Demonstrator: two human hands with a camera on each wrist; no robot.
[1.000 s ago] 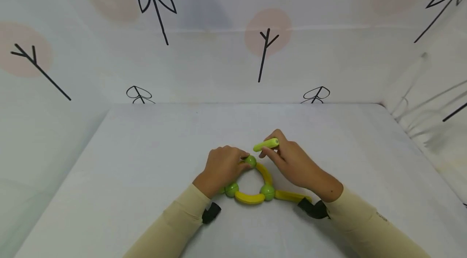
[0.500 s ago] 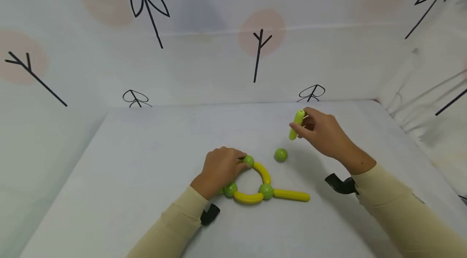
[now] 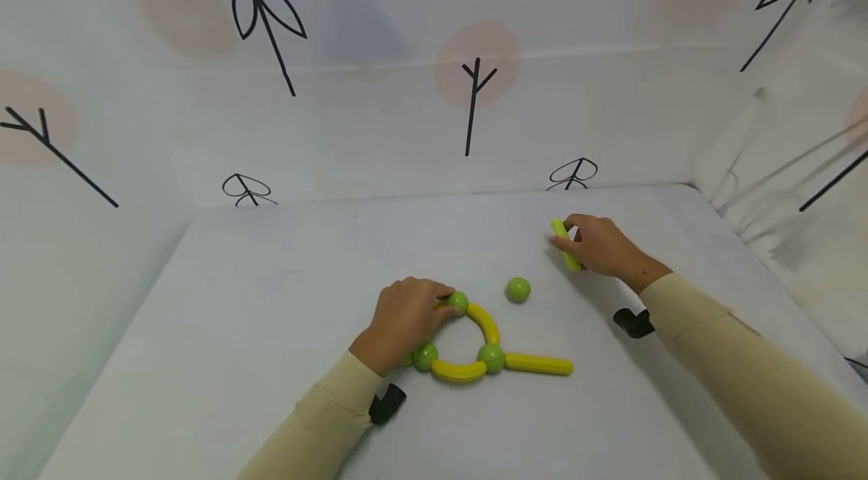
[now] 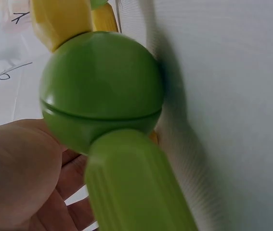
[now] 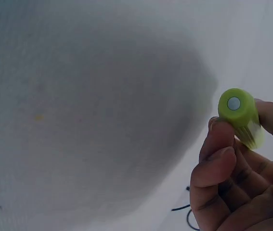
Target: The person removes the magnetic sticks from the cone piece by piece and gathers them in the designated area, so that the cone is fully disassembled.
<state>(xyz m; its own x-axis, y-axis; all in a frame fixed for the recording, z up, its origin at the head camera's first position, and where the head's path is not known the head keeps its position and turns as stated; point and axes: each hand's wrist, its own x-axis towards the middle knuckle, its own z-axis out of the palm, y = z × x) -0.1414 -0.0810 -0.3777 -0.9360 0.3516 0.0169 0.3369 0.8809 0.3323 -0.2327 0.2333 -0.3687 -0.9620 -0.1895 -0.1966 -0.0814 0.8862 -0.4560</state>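
Note:
My left hand (image 3: 401, 316) pinches a green ball (image 3: 458, 303) at the far side of a ring of magnetic building pieces on the table. Curved yellow rods (image 3: 459, 371) join the ring's balls, and a straight yellow rod (image 3: 539, 364) sticks out to the right from another green ball (image 3: 491, 357). The left wrist view shows a large green ball (image 4: 102, 82) with a green rod (image 4: 131, 183) attached, beside the palm. Off to the right, my right hand (image 3: 603, 248) holds a loose yellow-green rod (image 3: 566, 245) between thumb and fingers. A pale round disc (image 5: 233, 103) shows in its end.
A single green ball (image 3: 518, 289) lies on the white table (image 3: 305, 261) between the ring and my right hand. White cloth walls (image 3: 380, 126) with plant drawings rise behind the table and at its sides. Dark wrist mounts (image 3: 634, 322) hang below both sleeves.
My right hand has carried the yellow-green rod from above the ring to the right, then lowered and turned it. The loose ball has come into view. The left hand keeps its hold on the ring.

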